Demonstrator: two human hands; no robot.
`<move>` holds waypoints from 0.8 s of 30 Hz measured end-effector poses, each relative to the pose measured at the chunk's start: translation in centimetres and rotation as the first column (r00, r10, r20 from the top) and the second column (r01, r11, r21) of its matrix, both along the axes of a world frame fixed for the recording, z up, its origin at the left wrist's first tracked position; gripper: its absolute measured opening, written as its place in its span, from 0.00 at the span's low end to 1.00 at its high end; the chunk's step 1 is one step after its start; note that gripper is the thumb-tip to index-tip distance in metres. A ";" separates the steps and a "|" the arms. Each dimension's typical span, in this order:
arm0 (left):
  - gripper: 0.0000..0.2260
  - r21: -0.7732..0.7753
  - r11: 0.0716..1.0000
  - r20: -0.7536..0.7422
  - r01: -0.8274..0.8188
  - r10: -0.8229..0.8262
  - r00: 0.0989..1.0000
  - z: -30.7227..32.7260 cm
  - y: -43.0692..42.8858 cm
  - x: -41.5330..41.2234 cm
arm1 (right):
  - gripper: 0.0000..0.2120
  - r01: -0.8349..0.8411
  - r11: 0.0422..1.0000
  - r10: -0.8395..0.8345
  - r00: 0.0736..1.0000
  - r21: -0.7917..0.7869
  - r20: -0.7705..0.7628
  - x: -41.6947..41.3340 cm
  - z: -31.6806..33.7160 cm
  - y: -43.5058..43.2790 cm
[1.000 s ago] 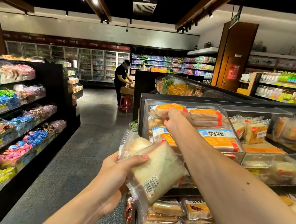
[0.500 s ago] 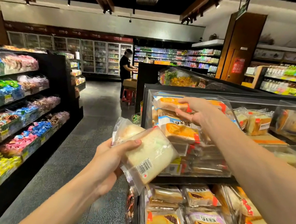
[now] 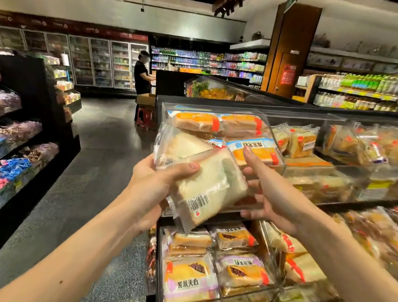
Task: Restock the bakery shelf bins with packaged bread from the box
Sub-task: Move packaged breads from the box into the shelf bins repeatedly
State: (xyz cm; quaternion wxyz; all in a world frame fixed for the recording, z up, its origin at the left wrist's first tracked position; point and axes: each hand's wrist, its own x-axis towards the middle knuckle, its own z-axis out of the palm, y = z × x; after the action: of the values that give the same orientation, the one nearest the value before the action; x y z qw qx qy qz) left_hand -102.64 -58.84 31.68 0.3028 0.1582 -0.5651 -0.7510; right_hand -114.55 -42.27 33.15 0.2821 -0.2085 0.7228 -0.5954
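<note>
My left hand point(image 3: 153, 183) grips two clear-wrapped white bread packs, thumb across the front pack point(image 3: 210, 188); the second pack point(image 3: 183, 146) sits behind it. They are held up in front of the clear top shelf bin point(image 3: 269, 127), which holds orange-labelled bread packs point(image 3: 196, 121). My right hand point(image 3: 272, 201) is at the front pack's right edge, fingers spread and reaching behind it, thumb raised above it. Below is a bin point(image 3: 244, 301) of purple-labelled bread. No box is in view.
More clear bread bins point(image 3: 359, 151) run along the shelf to the right. A dark candy shelf point(image 3: 3, 150) lines the left of the aisle. A person point(image 3: 142, 75) stands at the far end beside a red stool point(image 3: 145, 117) and a cardboard box.
My right hand has drawn back from the top bin's orange packs to the pack in my left hand. My left hand has lifted the packs higher and closer to the bin.
</note>
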 end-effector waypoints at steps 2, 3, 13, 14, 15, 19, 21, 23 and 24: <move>0.33 -0.087 0.996 -0.007 -0.009 0.009 1.000 -1.3 1.1 -1.0 | 0.35 -0.045 0.998 0.055 0.962 -0.044 0.266 -0.2 -2.2 2.2; 0.32 -0.149 0.989 -0.003 -0.006 0.006 1.000 -2.1 1.5 -1.5 | 0.39 -0.082 0.995 0.098 0.908 -0.055 0.407 -0.5 -3.4 3.1; 0.12 -0.384 0.917 0.172 0.103 -0.039 0.984 -10.0 8.2 -2.6 | 0.27 -0.038 0.997 0.075 0.621 -0.065 0.780 -3.6 -13.9 7.4; 0.13 -0.342 0.937 0.173 0.074 -0.015 0.985 -10.5 8.5 -2.7 | 0.20 -0.028 0.998 0.063 0.633 -0.058 0.772 -4.1 -14.4 7.7; 0.14 -0.293 0.955 0.180 0.040 0.014 0.984 -10.8 8.6 -2.8 | 0.14 -0.034 0.998 0.066 0.660 -0.058 0.748 -4.7 -14.9 8.1; 0.17 -0.125 0.989 0.209 -0.085 0.110 0.972 -11.9 7.9 -2.5 | 0.21 -0.119 0.992 0.091 0.888 0.035 0.450 -8.1 -17.1 8.7; 0.17 -0.086 0.987 0.228 -0.133 0.149 0.962 -12.5 7.5 -2.2 | 0.32 -0.125 0.985 0.091 0.961 0.116 0.263 -9.5 -17.4 8.4; 0.16 -0.052 0.985 0.246 -0.167 0.174 0.954 -13.1 7.2 -1.7 | 0.40 -0.167 0.956 0.150 0.985 0.243 0.086 -10.6 -17.4 7.7; 0.16 -0.041 0.983 0.255 -0.179 0.184 0.949 -13.4 7.1 -1.5 | 0.43 -0.169 0.932 0.176 0.984 0.320 0.010 -11.1 -17.5 7.3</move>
State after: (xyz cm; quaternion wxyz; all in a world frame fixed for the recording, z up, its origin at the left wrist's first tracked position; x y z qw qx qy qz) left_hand -104.10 -51.70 18.24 0.2959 0.3030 -0.5894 -0.6879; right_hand -125.67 -34.98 15.68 0.3564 -0.2283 0.7913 -0.4412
